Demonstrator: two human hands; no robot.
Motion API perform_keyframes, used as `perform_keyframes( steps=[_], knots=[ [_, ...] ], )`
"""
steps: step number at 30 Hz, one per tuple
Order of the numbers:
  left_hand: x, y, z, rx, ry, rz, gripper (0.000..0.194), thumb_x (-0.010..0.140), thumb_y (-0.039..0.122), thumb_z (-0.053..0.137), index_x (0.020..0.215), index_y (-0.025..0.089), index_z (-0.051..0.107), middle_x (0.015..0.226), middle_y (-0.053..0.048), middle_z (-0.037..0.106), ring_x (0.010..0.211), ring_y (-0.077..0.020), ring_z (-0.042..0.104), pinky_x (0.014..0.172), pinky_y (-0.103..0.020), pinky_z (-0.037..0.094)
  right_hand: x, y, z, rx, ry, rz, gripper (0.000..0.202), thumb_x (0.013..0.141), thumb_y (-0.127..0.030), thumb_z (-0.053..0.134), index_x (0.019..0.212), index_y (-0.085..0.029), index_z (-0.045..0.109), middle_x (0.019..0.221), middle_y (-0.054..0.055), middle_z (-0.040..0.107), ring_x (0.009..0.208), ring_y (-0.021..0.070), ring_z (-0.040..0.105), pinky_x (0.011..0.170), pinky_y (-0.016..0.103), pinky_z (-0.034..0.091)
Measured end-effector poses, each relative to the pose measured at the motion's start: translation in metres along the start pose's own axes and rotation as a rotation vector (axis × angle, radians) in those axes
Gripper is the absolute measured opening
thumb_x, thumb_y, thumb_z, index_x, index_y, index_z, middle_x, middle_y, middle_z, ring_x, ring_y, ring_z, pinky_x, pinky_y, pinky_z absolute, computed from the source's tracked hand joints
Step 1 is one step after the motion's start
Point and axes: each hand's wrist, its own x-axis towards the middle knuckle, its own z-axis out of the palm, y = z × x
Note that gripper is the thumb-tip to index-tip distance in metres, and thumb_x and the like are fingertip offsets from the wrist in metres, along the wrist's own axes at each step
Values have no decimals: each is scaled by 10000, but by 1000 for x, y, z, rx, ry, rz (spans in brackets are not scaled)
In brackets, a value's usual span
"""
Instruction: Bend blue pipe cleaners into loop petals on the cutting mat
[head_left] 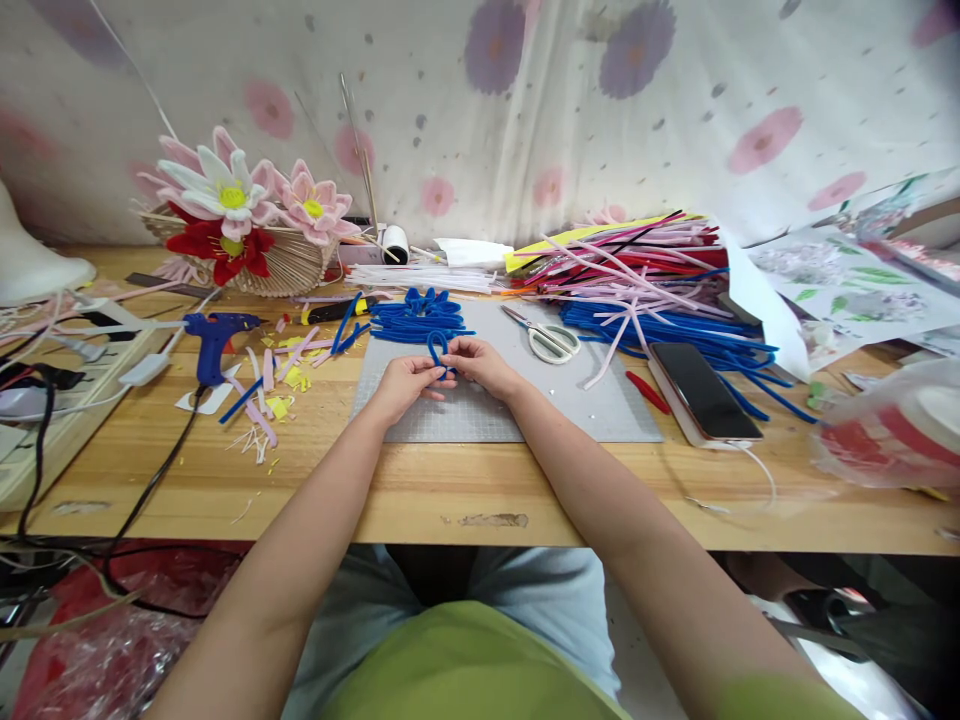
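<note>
Between my two hands, above a grey cutting mat [480, 425], is a blue pipe cleaner [437, 346] bent into a loop. My left hand [411, 385] pinches its lower end from the left. From the right, the fingers of my right hand [480, 365] close on the same piece, so both hands almost touch. Just beyond them lies a pile of blue pipe cleaner pieces [418, 318], several of them looped at the far side. A pair of scissors [551, 340] with pale handles rests on the mat to the right of my hands.
On the left are a blue glue gun [216, 345], a power strip [71, 400] with cables, and pink and yellow scraps [281, 385]. Fuzzy flowers [232, 195] stand behind. Toward the right lie long blue pipe cleaners [667, 330], a phone [705, 390] and a plastic tub [896, 425].
</note>
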Motion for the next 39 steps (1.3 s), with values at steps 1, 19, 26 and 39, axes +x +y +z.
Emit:
perform_keyframes(
  steps=[1, 19, 26, 39],
  knots=[
    [0, 0, -1, 11, -15, -5, 134, 704, 180, 666, 791, 88, 623, 840, -118, 703, 725, -193, 681, 516, -241, 534, 0, 0, 0, -6, -6, 8, 393, 587, -442, 714, 677, -172, 443, 508, -69, 482, 445, 41, 386, 428, 184, 229],
    [-1, -1, -5, -22, -177, -16, 246, 642, 274, 732, 803, 113, 639, 684, -41, 665, 579, -128, 641, 552, -234, 520, 3, 5, -10, 278, -8, 19, 361, 616, -393, 714, 882, -173, 608, 623, -46, 532, 496, 44, 401, 446, 180, 281],
    [-4, 1, -2, -118, -266, -88, 221, 641, 221, 737, 811, 112, 647, 626, -19, 652, 516, -86, 610, 514, -177, 506, 4, 7, -13, 387, -97, 52, 307, 631, -399, 708, 811, -155, 667, 798, 36, 646, 573, 66, 469, 510, 197, 381],
    [-1, -3, 3, -80, -153, -76, 224, 676, 172, 698, 881, 110, 633, 635, -25, 660, 524, -109, 617, 592, -255, 524, 7, 8, -17, 513, 35, 30, 204, 589, -277, 744, 735, -154, 675, 636, -17, 573, 522, 39, 399, 473, 168, 332]
  ],
)
